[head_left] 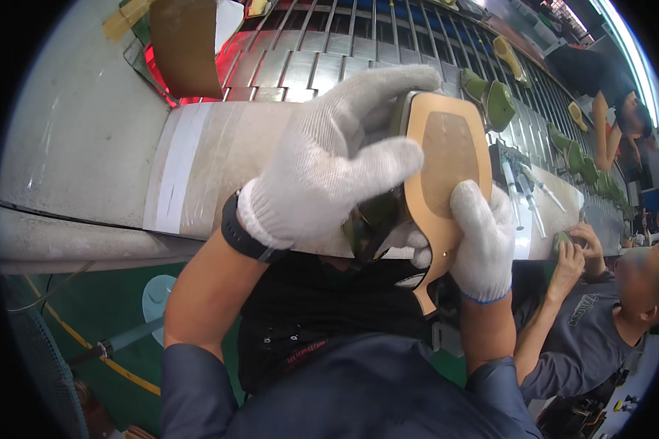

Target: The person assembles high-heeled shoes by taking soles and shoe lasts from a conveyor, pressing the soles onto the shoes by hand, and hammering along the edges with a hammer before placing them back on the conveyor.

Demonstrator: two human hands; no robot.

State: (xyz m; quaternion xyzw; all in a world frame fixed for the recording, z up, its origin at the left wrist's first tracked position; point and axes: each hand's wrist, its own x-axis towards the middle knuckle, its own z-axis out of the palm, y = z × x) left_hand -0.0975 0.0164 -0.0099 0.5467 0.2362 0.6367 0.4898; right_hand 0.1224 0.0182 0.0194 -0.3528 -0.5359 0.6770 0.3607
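Note:
An unfinished shoe (447,157) is held up in front of me with its tan sole side facing the camera; parts of a dark olive upper show along its left edge. My left hand (337,154), in a white knit glove, wraps the toe end, its thumb lying on the sole's left edge and its fingers over the top. My right hand (483,234), also gloved, grips the narrower part from the right, thumb on the sole, with some fingertips showing on the left side. The back of the shoe points down toward my body.
Beyond the worn bench (220,168) runs a metal roller conveyor (351,44) carrying olive shoe uppers (499,106) and a yellow last (508,58). Syringe-like tubes (527,192) lie to the right. A brown board (184,47) stands at upper left. A co-worker (593,322) handles a small green piece nearby.

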